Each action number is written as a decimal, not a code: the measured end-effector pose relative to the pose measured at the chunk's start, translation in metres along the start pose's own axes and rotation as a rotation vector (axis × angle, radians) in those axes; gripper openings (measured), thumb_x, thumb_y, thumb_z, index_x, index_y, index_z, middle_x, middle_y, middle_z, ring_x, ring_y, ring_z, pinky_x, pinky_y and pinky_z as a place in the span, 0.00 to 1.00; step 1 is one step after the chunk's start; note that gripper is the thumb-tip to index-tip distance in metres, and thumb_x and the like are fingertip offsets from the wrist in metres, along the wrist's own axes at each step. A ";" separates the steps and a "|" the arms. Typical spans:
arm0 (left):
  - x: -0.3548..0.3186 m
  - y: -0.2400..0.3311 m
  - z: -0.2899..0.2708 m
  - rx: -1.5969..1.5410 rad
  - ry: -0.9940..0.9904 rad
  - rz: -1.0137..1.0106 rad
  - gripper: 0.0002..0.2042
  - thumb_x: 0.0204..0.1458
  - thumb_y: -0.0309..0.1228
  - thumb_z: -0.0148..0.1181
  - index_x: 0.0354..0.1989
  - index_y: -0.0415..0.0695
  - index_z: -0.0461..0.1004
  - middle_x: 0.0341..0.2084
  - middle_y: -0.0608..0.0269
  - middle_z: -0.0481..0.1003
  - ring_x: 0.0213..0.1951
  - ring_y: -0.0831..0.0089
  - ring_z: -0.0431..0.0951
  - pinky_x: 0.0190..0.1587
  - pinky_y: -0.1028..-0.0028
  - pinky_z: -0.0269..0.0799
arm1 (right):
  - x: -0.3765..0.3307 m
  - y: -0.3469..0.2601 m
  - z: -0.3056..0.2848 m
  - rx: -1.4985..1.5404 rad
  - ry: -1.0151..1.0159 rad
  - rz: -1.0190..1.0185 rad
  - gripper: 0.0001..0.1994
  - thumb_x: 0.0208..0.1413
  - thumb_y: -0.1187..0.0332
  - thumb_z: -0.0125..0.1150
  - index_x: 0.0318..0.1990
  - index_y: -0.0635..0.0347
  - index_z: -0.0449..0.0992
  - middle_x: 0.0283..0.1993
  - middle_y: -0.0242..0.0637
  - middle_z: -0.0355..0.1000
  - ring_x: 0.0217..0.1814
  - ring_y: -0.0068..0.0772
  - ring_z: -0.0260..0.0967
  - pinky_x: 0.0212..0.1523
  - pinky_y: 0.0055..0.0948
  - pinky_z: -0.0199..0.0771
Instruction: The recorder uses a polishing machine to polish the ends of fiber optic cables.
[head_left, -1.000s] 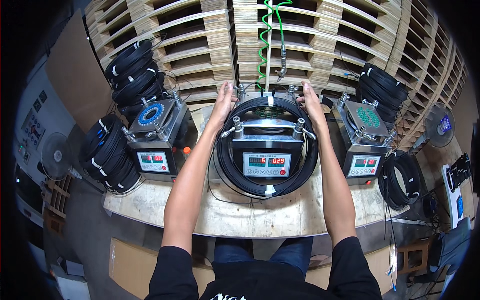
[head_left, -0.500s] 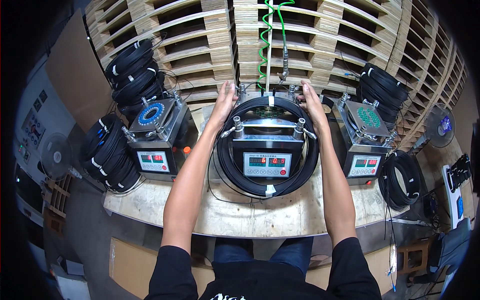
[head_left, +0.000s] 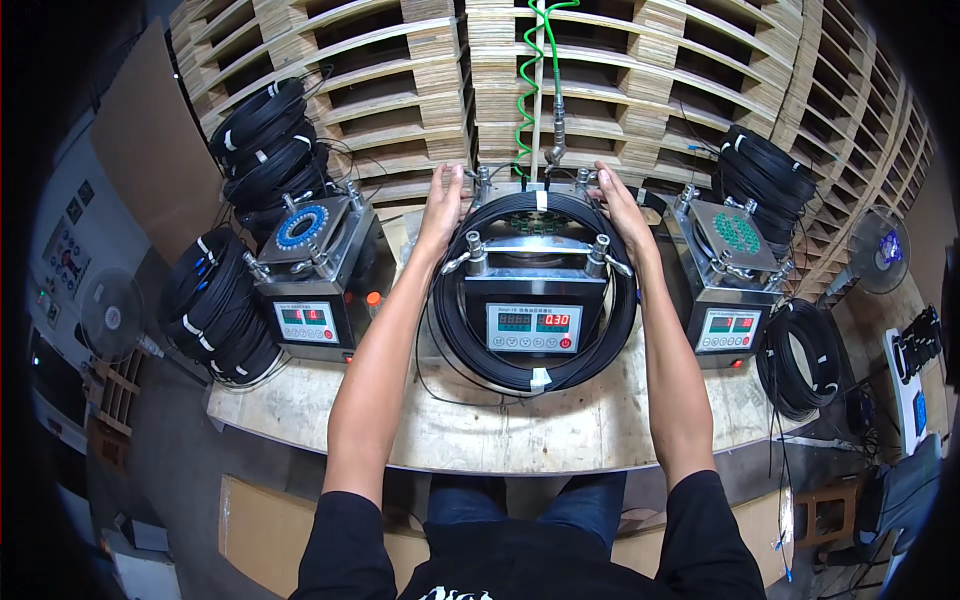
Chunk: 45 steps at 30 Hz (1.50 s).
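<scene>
Both hands on black cable coil round mid machine: L hand, R hand fingers curled, gripping rim.

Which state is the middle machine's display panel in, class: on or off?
On. The display panel on the middle machine shows lit red digits, ringed by the black cable coil that both hands touch.

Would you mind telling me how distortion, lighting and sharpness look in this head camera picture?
Head view: fisheye bends the stacked wooden pallets and the pale worktable edge toward a dark vignetted rim; lighting is even and bright at centre; both hands, left hand and right hand, look sharp on the black cable coil; the middle machine's red display stays readable without glare.
</scene>
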<state>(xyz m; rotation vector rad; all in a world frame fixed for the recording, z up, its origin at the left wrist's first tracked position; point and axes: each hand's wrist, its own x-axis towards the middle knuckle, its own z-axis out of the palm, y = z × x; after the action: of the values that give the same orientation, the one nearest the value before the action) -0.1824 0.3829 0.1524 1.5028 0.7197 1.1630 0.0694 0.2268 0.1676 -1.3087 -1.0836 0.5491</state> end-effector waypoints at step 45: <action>0.003 0.000 -0.009 -0.042 -0.111 -0.020 0.42 0.62 0.59 0.50 0.75 0.46 0.44 0.34 0.59 0.72 0.27 0.81 0.67 0.31 0.80 0.66 | 0.030 0.023 -0.007 0.138 0.144 0.147 0.30 0.68 0.46 0.48 0.67 0.59 0.62 0.40 0.47 0.74 0.35 0.29 0.77 0.28 0.26 0.76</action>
<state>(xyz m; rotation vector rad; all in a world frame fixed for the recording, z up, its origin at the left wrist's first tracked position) -0.1893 0.3891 0.1530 1.5091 0.6302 1.0653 0.0939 0.2535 0.1558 -1.2922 -0.8214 0.6188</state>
